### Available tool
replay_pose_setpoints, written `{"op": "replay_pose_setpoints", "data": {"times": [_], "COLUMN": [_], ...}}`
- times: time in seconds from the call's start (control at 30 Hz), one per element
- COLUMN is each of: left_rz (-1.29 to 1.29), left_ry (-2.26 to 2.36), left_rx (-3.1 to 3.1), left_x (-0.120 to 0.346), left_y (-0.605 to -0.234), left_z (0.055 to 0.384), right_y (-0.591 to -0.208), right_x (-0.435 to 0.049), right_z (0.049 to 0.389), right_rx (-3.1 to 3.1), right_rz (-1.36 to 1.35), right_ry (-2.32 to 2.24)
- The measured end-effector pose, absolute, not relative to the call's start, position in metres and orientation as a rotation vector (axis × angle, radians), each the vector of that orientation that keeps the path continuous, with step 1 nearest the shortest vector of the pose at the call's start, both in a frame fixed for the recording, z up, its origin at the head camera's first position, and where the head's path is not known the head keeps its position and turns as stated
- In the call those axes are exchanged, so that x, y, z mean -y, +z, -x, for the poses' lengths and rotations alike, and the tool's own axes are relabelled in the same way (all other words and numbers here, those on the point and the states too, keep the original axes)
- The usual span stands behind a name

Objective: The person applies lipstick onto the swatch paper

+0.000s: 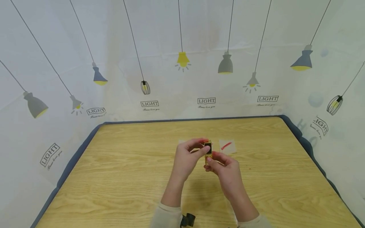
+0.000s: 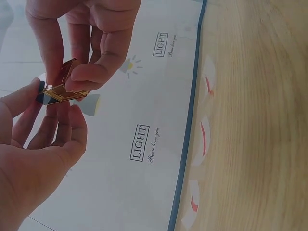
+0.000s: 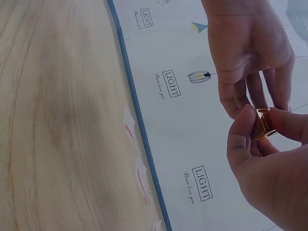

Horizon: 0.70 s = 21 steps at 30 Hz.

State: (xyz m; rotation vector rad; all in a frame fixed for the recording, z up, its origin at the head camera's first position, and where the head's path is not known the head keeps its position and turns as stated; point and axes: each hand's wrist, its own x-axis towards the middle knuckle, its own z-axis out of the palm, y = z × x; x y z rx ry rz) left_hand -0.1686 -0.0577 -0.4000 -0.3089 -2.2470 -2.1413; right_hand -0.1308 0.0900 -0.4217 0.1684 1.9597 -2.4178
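Observation:
A small gold, box-shaped case with a black panel is held in the air over the table, between both hands. My left hand pinches its upper, black-panelled end, thumb on the near face. Lower down, my right hand grips the gold end between thumb and fingers. In the left wrist view the gold case shows a shiny, frame-like edge, with fingers covering much of it. The right wrist view shows the gold end of the case between my right thumb and fingers. Whether it has separate parts cannot be told.
On the wooden table, a white paper slip with a red stroke lies beyond my right hand. Other red-marked slips lie near the table's far edge. A lamp-printed white curtain surrounds the table. A black object sits by my left sleeve.

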Motion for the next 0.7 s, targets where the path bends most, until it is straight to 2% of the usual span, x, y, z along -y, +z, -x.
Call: {"op": "replay_pose_setpoints", "data": {"times": [0.4, 0.7], "left_rz": [0.326, 0.305], "left_ry": [-2.173, -2.148], "left_rx": [2.231, 2.223], "left_x": [0.0557, 0.0581], "left_y": [-0.4018, -0.4060], "left_z": [0.1662, 0.1661], "right_y": [-0.4173, -0.4173], "right_x": [-0.0858, -0.0828], "right_z": [0.1272, 0.1264], "right_rx": [-1.949, -1.950], "right_rz": [-0.302, -0.292], "right_ry": [-2.478, -2.472]}}
